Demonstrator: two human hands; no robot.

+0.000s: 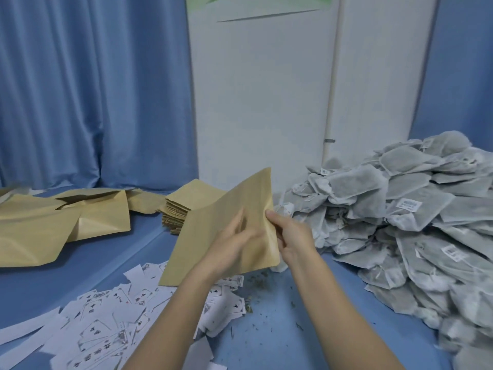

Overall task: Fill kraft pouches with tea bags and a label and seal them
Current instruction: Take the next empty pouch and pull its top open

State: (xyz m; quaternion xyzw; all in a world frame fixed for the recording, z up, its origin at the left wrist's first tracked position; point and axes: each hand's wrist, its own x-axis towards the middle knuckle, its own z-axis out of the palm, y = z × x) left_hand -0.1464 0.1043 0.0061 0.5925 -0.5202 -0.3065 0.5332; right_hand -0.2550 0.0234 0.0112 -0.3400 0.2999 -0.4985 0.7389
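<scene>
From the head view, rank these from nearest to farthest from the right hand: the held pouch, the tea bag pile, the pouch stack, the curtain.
1. Held pouch: in the right hand's grip.
2. Tea bag pile: just right of it.
3. Pouch stack: behind, to the left.
4. Curtain: far back left.

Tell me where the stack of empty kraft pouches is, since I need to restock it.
In the head view, the stack of empty kraft pouches sits on the blue table left of centre, just behind the held pouch, with the tea bag heap to the right.

A blue table (280,329) fills the near scene; blue curtains (93,89) hang far left, beside a white door (261,102).
</scene>
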